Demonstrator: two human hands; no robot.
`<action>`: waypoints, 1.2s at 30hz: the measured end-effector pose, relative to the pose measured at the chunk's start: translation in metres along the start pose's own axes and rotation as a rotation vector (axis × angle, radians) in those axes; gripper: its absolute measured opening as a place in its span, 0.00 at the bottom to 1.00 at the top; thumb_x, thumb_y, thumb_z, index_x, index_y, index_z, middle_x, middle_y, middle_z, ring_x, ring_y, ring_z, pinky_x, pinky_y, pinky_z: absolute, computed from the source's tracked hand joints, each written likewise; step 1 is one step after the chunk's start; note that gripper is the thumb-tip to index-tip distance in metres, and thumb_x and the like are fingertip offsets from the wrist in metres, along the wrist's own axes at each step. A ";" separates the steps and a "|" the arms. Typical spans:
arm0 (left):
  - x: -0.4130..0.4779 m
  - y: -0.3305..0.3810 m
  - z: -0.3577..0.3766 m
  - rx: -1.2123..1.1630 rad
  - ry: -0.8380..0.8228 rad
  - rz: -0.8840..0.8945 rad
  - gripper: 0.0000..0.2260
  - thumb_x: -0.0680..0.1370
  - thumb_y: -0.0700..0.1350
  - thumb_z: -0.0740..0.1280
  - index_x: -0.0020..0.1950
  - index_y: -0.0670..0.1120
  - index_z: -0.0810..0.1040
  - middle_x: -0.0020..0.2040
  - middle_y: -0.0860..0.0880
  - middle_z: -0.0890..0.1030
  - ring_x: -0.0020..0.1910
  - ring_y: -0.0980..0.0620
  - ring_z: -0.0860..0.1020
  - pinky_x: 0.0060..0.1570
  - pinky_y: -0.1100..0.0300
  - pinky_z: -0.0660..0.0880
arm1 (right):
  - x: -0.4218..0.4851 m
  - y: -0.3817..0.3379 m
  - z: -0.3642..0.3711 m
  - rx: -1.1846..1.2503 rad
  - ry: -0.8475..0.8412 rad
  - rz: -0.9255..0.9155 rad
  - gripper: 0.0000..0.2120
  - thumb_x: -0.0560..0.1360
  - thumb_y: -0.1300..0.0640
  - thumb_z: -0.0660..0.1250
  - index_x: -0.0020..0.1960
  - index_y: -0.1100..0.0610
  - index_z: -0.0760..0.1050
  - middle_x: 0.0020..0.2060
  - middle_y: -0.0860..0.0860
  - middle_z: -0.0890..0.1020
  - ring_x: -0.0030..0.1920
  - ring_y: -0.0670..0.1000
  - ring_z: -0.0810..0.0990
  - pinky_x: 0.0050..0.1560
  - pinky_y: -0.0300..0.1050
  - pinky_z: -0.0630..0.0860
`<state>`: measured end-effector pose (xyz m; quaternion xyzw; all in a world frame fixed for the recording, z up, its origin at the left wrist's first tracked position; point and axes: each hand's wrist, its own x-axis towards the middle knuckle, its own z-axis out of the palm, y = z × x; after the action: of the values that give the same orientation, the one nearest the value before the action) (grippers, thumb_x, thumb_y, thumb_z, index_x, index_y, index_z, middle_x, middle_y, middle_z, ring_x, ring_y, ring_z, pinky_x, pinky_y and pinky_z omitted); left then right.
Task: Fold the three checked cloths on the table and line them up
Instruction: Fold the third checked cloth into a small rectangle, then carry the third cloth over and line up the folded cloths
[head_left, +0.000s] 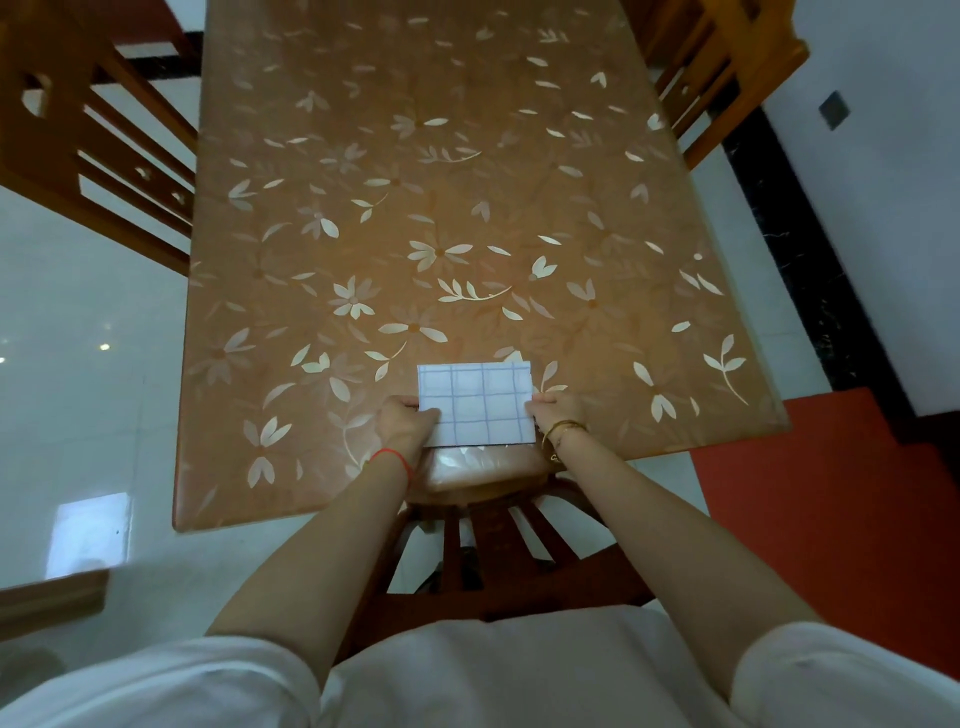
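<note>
A folded checked cloth (477, 404) is held near the table's (415, 156) front edge, pinched at its left side by the left hand (405, 423) and at its right by the right hand (556, 410).

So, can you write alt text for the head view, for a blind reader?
The left hand and right hand hold a folded white checked cloth by its sides at the near edge of a floral brown table.

The flowered table (441, 208) lies open beyond the folded cloth (475, 402); chairs (93, 130) flank its sides.
</note>
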<state>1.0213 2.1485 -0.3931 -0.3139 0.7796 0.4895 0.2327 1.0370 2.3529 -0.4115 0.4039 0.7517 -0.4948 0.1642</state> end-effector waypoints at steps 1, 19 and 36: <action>-0.004 0.005 0.000 -0.007 0.006 0.011 0.09 0.69 0.40 0.74 0.43 0.46 0.75 0.46 0.46 0.81 0.48 0.45 0.80 0.54 0.52 0.78 | 0.000 0.000 -0.001 0.019 -0.021 0.020 0.11 0.72 0.65 0.66 0.52 0.65 0.82 0.35 0.53 0.80 0.38 0.52 0.77 0.41 0.42 0.75; -0.049 0.049 -0.012 -0.212 -0.523 0.158 0.04 0.80 0.38 0.62 0.50 0.41 0.76 0.42 0.41 0.82 0.36 0.48 0.83 0.32 0.57 0.80 | -0.041 0.021 -0.028 0.374 -0.068 0.065 0.05 0.75 0.61 0.69 0.48 0.63 0.79 0.32 0.52 0.78 0.32 0.47 0.74 0.28 0.35 0.72; -0.182 0.107 0.064 -0.221 -0.819 0.260 0.08 0.79 0.39 0.63 0.56 0.44 0.78 0.49 0.44 0.82 0.44 0.49 0.82 0.39 0.57 0.79 | -0.125 0.064 -0.162 1.129 -0.031 -0.093 0.17 0.75 0.58 0.69 0.63 0.62 0.77 0.54 0.57 0.82 0.49 0.54 0.82 0.44 0.45 0.81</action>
<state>1.0745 2.2885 -0.2320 -0.0164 0.5991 0.6790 0.4241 1.1885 2.4510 -0.2966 0.3880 0.3852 -0.8326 -0.0882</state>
